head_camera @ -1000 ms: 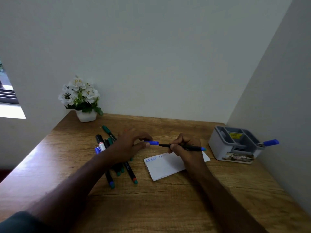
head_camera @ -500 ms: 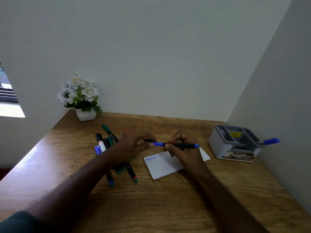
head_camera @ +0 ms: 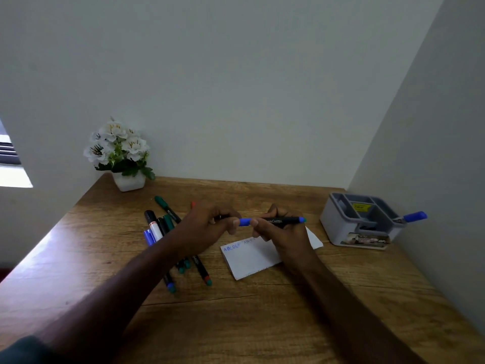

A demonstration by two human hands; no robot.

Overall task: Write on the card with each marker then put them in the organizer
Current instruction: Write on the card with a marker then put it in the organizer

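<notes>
The tabletop (head_camera: pixel 262 311) is walled behind and at right, open toward the person; the grey organizer (head_camera: pixel 341 227) stands at right, one blue marker already in it; the card (head_camera: pixel 252 258) lies centre, bearing blue letters; above it the right hand (head_camera: pixel 282 232) grips a blue marker (head_camera: pixel 278 221) while the left hand (head_camera: pixel 207 229) pinches its cap (head_camera: pixel 244 222); judged step: capping; next, a clear rightward carry to the organizer.

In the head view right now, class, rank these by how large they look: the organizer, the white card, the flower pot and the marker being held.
1. organizer and card: look alike, and hands hide part of the card, so unranked.
3. marker, long but thin.
4. flower pot, though it stands farther from the camera, so unsure.
</notes>
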